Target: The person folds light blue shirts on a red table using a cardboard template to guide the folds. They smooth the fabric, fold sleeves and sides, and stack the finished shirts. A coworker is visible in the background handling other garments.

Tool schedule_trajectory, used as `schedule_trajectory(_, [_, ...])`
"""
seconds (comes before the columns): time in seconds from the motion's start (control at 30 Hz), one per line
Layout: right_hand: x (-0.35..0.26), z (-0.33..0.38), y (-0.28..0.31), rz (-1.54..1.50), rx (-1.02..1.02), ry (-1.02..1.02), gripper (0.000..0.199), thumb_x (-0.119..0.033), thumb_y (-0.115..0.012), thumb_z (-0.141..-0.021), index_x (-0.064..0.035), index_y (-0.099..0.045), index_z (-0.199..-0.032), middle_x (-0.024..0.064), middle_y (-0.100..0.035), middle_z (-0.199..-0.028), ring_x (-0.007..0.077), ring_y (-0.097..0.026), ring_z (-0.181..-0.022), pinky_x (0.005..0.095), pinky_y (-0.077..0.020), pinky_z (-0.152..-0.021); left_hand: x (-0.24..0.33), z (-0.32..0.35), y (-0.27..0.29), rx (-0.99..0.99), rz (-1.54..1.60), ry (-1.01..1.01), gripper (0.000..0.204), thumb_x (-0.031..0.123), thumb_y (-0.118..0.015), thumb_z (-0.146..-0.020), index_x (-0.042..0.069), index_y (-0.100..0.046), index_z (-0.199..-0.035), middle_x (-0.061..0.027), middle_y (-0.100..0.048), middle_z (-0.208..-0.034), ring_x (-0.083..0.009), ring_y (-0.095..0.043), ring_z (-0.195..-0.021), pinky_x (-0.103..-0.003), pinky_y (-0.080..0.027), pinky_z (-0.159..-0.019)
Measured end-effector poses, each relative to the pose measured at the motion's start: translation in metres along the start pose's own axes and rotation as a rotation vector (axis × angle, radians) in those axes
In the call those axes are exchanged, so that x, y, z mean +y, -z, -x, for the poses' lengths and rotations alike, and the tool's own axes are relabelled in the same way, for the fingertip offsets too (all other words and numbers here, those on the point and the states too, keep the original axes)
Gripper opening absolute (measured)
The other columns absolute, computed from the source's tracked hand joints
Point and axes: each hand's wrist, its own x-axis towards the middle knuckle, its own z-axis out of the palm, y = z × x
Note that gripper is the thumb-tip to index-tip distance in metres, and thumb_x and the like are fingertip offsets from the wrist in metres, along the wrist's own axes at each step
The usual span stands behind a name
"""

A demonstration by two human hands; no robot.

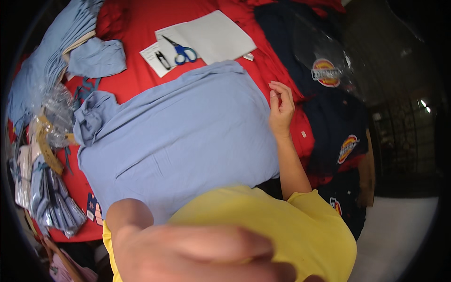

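Red cloth (141, 75) over work surface, dim room beyond at right; fisheye bend at rim.

Nearest: left hand (197, 254), blurred, raised close to lens, filling lower frame. Open or closed: cannot tell. Nothing seen held in it. Yellow sleeve (282, 225) just behind, spanning lower centre to right.

Next out: light blue garment (178, 136) laid flat on red cloth, centre of frame, smoothed, with bunched fold at its upper left corner. Largest item on surface.

Right hand (281, 109) at garment's right edge, forearm running up from yellow sleeve. Fingers curled loosely inward, thumb toward fingertips; resting on red cloth, touching or just beside garment edge, exact contact not resolved. No item visibly gripped.

Left margin: clear plastic bags (51, 117) crumpled, bagged folded items stacked below them. More light blue fabric (61, 42) piled at upper left.

Right of hand: dark navy garments (333, 136) with oval coloured badges, partly under clear film.

Farthest, top centre: white paper sheets (211, 35) on red cloth. Blue-handled scissors (181, 51) lying closed on sheets; small black thread snips (163, 60) just beside, to their left, on smaller white card.
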Motion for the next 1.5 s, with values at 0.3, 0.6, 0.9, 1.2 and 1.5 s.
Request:
schedule_trajectory(0.3, [0.016, -0.089, -0.097, 0.047, -0.236, 0.129, 0.022, -0.006, -0.050, -0.091, -0.0008, -0.066, -0.105, 0.0165, -0.064, -0.110, 0.0321, -0.057, -0.106, 0.0395, -0.0452, -0.092, 0.004, 0.016, -0.011, 0.131, 0.120, -0.009, 0.011, 0.015, -0.060, -0.081, 0.006, -0.063, -0.075, -0.0073, -0.060, -0.069, -0.0184, -0.059, -0.064, -0.032, -0.046, -0.057])
schedule_trajectory(0.6, [0.036, -0.104, -0.224, 0.376, -0.542, 0.043, 0.061, -0.044, -0.061, -0.085, -0.0102, -0.049, -0.135, 0.0171, -0.042, -0.143, 0.0397, -0.038, -0.129, 0.0545, -0.0317, -0.106, 0.017, 0.023, -0.051, 0.657, 0.560, 0.174, 0.028, 0.024, -0.053, -0.089, 0.000, -0.066, -0.082, -0.0129, -0.064, -0.075, -0.0232, -0.064, -0.067, -0.033, -0.051, -0.060])
schedule_trajectory(0.9, [0.046, -0.150, -0.224, 0.396, -0.883, 0.020, 0.042, -0.028, -0.047, -0.090, -0.0054, -0.057, -0.124, 0.0255, -0.057, -0.120, 0.0444, -0.053, -0.114, 0.0520, -0.0425, -0.096, 0.051, -0.012, -0.071, 1.128, 0.840, 0.083, 0.045, 0.033, -0.046, -0.096, -0.005, -0.069, -0.089, -0.0184, -0.068, -0.081, -0.0279, -0.068, -0.071, -0.035, -0.056, -0.062])
schedule_trajectory(1.2, [-0.070, -0.187, -0.135, 0.398, -0.267, 0.282, 0.034, -0.001, -0.044, -0.088, -0.0103, -0.054, -0.118, 0.0252, -0.065, -0.085, 0.0443, -0.064, -0.086, 0.0543, -0.0487, -0.072, 0.048, 0.043, -0.012, 0.597, 0.089, -0.101, 0.052, 0.036, -0.038, -0.101, -0.005, -0.070, -0.096, -0.0200, -0.070, -0.083, -0.0325, -0.070, -0.073, -0.033, -0.058, -0.070])
schedule_trajectory(1.5, [-0.174, -0.087, -0.045, -0.706, -0.933, 0.015, 0.022, 0.002, -0.050, -0.092, 0.0087, -0.059, -0.111, 0.0057, -0.065, -0.100, 0.0104, -0.059, -0.093, 0.0233, -0.0448, -0.085, 0.057, 0.229, -0.027, 0.452, -0.691, 1.328, 0.011, 0.011, -0.065, -0.083, 0.003, -0.067, -0.091, -0.0109, -0.066, -0.086, -0.0289, -0.062, -0.078, -0.037, -0.048, -0.067])
